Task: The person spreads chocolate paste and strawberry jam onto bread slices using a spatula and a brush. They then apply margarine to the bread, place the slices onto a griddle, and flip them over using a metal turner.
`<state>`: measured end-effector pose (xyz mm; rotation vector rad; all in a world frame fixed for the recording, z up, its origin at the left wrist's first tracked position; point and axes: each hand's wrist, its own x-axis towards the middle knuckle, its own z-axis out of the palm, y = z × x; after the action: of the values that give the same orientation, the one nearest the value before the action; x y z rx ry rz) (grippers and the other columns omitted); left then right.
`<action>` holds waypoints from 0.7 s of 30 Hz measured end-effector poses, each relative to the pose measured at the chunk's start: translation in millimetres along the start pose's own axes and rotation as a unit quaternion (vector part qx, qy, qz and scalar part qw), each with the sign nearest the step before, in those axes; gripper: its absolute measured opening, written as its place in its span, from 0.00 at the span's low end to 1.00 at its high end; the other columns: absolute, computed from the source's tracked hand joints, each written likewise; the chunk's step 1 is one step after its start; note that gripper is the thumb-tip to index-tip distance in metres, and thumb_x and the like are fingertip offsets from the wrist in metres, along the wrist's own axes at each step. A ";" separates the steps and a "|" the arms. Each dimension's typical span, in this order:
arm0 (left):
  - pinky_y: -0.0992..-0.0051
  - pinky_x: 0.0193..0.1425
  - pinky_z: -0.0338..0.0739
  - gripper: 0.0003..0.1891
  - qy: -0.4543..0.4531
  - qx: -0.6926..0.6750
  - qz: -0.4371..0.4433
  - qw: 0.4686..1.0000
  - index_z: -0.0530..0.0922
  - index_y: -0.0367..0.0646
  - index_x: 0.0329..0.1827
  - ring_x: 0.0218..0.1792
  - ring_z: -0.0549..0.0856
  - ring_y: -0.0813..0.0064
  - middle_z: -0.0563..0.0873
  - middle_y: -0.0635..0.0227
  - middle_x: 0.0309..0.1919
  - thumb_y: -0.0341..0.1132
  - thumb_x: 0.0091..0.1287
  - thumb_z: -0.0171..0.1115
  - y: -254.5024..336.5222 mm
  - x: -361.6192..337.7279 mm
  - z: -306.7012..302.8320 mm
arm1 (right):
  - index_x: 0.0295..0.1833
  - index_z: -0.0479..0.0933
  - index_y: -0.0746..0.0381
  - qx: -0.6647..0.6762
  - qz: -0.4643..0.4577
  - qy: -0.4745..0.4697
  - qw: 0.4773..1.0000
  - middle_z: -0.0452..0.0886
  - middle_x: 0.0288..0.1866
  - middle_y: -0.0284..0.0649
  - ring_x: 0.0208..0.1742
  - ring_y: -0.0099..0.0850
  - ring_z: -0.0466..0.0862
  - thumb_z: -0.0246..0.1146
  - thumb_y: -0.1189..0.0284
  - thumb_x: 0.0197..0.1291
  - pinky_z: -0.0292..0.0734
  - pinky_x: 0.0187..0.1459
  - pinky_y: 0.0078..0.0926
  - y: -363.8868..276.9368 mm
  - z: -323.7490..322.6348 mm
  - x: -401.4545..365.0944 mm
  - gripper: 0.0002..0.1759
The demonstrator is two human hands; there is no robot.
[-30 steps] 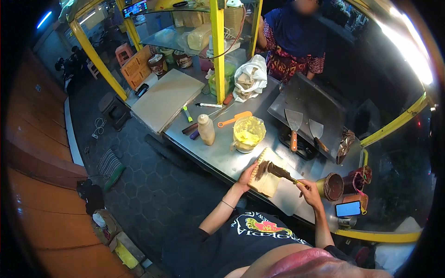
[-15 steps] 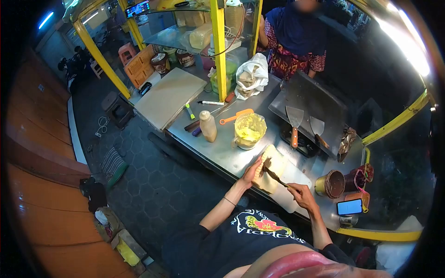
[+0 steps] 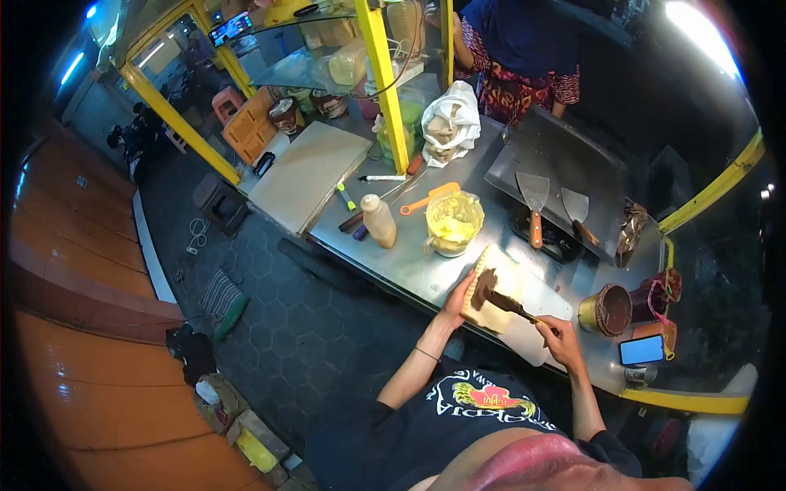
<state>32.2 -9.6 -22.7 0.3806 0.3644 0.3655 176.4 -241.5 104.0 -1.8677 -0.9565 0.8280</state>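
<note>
A thick slab of pale bread (image 3: 508, 279) lies at the counter's front edge, partly over a white board (image 3: 544, 304). My left hand (image 3: 457, 304) is closed along the bread's left side, with some fingers hidden. In my right hand (image 3: 560, 340) is the handle of a spreading knife (image 3: 512, 306), its blade coated dark brown. The blade rests on a patch of chocolate spread (image 3: 485, 281) on the bread's upper face. Just beyond the bread stands a clear measuring jug (image 3: 453, 225) with yellow spread inside.
Left of the jug are a squeeze bottle (image 3: 378, 221) and an orange spatula (image 3: 429, 198). Two scrapers (image 3: 534, 196) rest on the dark griddle (image 3: 565, 155). A chocolate-smeared tub (image 3: 604, 311) and a phone (image 3: 642, 350) sit at right. A person (image 3: 520, 57) stands across the counter.
The brown patch on the bread has grown larger. My right hand still grips the knife, and my left hand stays on the bread. The whole view has shifted slightly.
</note>
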 end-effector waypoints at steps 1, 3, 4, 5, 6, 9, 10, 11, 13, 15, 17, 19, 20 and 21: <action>0.70 0.69 0.71 0.22 -0.032 -0.016 -0.013 0.999 0.70 0.44 0.71 0.62 0.79 0.73 0.80 0.68 0.63 0.43 0.79 0.48 1.2 -0.3 -0.3 | 0.49 0.83 0.68 -0.004 0.004 0.020 1.000 0.76 0.21 0.34 0.22 0.19 0.73 0.62 0.69 0.68 0.68 0.24 0.22 -1.8 1.8 0.3 0.13; 0.70 0.69 0.71 0.22 -0.041 -0.022 -0.002 0.999 0.69 0.44 0.71 0.63 0.78 0.73 0.79 0.67 0.63 0.42 0.79 0.46 3.4 -4.7 5.8 | 0.49 0.83 0.68 -0.036 -0.008 0.043 0.998 0.77 0.21 0.37 0.22 0.20 0.73 0.62 0.70 0.67 0.67 0.25 0.23 0.6 5.7 3.8 0.13; 0.70 0.70 0.70 0.22 -0.049 -0.027 0.012 0.998 0.68 0.44 0.71 0.63 0.78 0.73 0.79 0.66 0.63 0.42 0.80 0.44 3.9 -8.5 10.2 | 0.49 0.82 0.69 -0.067 -0.021 0.064 0.996 0.77 0.21 0.40 0.22 0.22 0.73 0.62 0.71 0.67 0.67 0.26 0.24 1.6 8.6 3.5 0.12; 0.70 0.70 0.70 0.22 -0.041 -0.020 0.024 0.999 0.67 0.44 0.73 0.64 0.78 0.73 0.78 0.66 0.64 0.40 0.80 0.41 4.1 -11.7 14.8 | 0.49 0.82 0.69 -0.066 -0.015 0.063 0.996 0.77 0.21 0.40 0.22 0.22 0.73 0.62 0.71 0.67 0.67 0.26 0.24 0.5 12.1 0.9 0.12; 0.70 0.70 0.70 0.22 -0.039 -0.021 0.020 0.999 0.67 0.44 0.73 0.64 0.78 0.73 0.78 0.66 0.64 0.40 0.80 0.41 1.1 -13.6 14.0 | 0.50 0.82 0.69 -0.081 -0.038 0.072 0.993 0.77 0.22 0.42 0.22 0.23 0.73 0.62 0.72 0.66 0.68 0.26 0.25 -3.0 16.1 -1.3 0.12; 0.70 0.70 0.69 0.22 -0.032 -0.034 0.045 0.998 0.66 0.45 0.73 0.64 0.77 0.73 0.78 0.66 0.65 0.39 0.79 0.44 -1.6 -12.9 15.8 | 0.50 0.82 0.68 -0.093 -0.051 0.063 0.992 0.77 0.23 0.45 0.23 0.26 0.74 0.62 0.73 0.66 0.68 0.27 0.27 -13.9 26.5 -8.6 0.12; 0.70 0.70 0.69 0.22 -0.032 -0.034 0.046 0.998 0.66 0.45 0.73 0.64 0.77 0.73 0.78 0.66 0.65 0.39 0.79 0.44 -3.7 -9.8 15.6 | 0.50 0.82 0.68 -0.090 -0.037 0.042 0.994 0.78 0.24 0.46 0.22 0.27 0.74 0.62 0.74 0.66 0.68 0.27 0.27 -15.6 29.7 -13.4 0.11; 0.70 0.70 0.68 0.22 -0.005 -0.024 0.051 0.998 0.67 0.44 0.72 0.64 0.76 0.73 0.78 0.67 0.65 0.39 0.79 0.45 -5.8 -6.9 16.3 | 0.51 0.82 0.68 -0.098 -0.045 0.027 0.994 0.78 0.24 0.48 0.22 0.28 0.74 0.62 0.75 0.66 0.69 0.28 0.28 -16.1 32.0 -16.3 0.11; 0.72 0.72 0.66 0.23 0.042 -0.009 0.069 0.997 0.67 0.41 0.73 0.66 0.74 0.73 0.75 0.67 0.68 0.39 0.78 0.48 -15.7 1.0 7.5 | 0.51 0.82 0.68 -0.099 -0.041 -0.001 0.994 0.80 0.26 0.49 0.24 0.29 0.76 0.62 0.75 0.65 0.71 0.29 0.28 -22.1 33.3 -21.6 0.11; 0.73 0.72 0.65 0.25 0.073 0.014 0.079 0.994 0.66 0.40 0.74 0.68 0.73 0.73 0.73 0.66 0.69 0.39 0.77 0.49 -24.7 6.7 -4.0 | 0.51 0.82 0.68 -0.075 -0.064 -0.020 0.995 0.85 0.33 0.51 0.30 0.34 0.85 0.62 0.76 0.64 0.77 0.35 0.29 -16.2 37.8 -29.3 0.12; 0.74 0.74 0.61 0.29 0.089 0.049 0.094 0.990 0.62 0.37 0.77 0.71 0.69 0.74 0.69 0.65 0.73 0.41 0.77 0.52 -32.6 16.0 -19.8 | 0.51 0.82 0.69 -0.085 -0.066 -0.039 0.993 0.86 0.35 0.52 0.33 0.35 0.86 0.63 0.76 0.64 0.78 0.36 0.29 -19.3 38.8 -36.3 0.12; 0.74 0.74 0.61 0.29 0.083 0.041 0.091 0.992 0.62 0.37 0.77 0.71 0.69 0.74 0.70 0.65 0.72 0.42 0.77 0.52 -30.7 15.5 -16.7 | 0.50 0.82 0.69 -0.093 -0.053 -0.056 0.993 0.86 0.38 0.53 0.33 0.37 0.86 0.63 0.76 0.64 0.78 0.37 0.30 -23.1 35.5 -40.4 0.12; 0.74 0.75 0.61 0.29 0.078 0.034 0.086 0.993 0.62 0.38 0.77 0.71 0.69 0.74 0.70 0.65 0.72 0.42 0.77 0.52 -30.2 13.5 -15.7 | 0.50 0.82 0.69 -0.093 -0.053 -0.057 0.993 0.86 0.38 0.53 0.33 0.37 0.86 0.63 0.76 0.64 0.78 0.37 0.30 -25.0 32.3 -41.6 0.12; 0.74 0.75 0.61 0.29 0.079 0.033 0.086 0.993 0.62 0.38 0.77 0.71 0.69 0.74 0.70 0.65 0.72 0.42 0.77 0.52 -28.9 10.3 -11.3 | 0.50 0.82 0.69 -0.082 -0.030 -0.050 0.995 0.86 0.37 0.52 0.32 0.36 0.86 0.63 0.76 0.64 0.78 0.36 0.30 -26.7 27.7 -41.9 0.12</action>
<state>44.6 -27.2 -47.4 0.4511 0.5011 0.5541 125.4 -257.6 123.5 -1.9412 -1.1682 0.8333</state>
